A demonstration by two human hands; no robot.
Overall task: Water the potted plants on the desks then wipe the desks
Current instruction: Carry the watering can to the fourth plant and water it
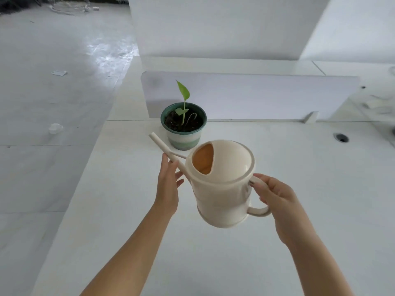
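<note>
Watering can point(222, 189): cream plastic, held in the air above the white counter point(213, 263) between your two hands, tipped slightly so that its base swings toward you. The oval fill opening on top faces up and to the left.

Spout point(164, 150): a long thin tube that rises from the can's body up and to the left. Its tip shows just left of the pot's side, not over the soil.

Right hand point(275, 199): you grasp the handle point(259, 210) at the can's right side. Your fingers curl over the top bar and your thumb lies along it. The forearm comes in from the lower right, with the wrist bent a little inward.

Left hand point(168, 184): released, with nothing clasped. Your fingers are straight and point upward, and they lie against the near side of the spout about halfway along it. The thumb is spread out to the right beneath the tube. The forearm reaches up from the lower left.

Potted plant point(183, 124): it stands upright on the counter just beyond the can, in a round pot with a dark green rim and pale banded sides. A thin stem carries one pointed green leaf above dark soil.

Partition point(256, 97): a low white panel stands right behind the pot.

Cable hole point(341, 138): a dark round opening in the counter, well off to the right.

Floor point(53, 60): pale grey, left of the counter.
</note>
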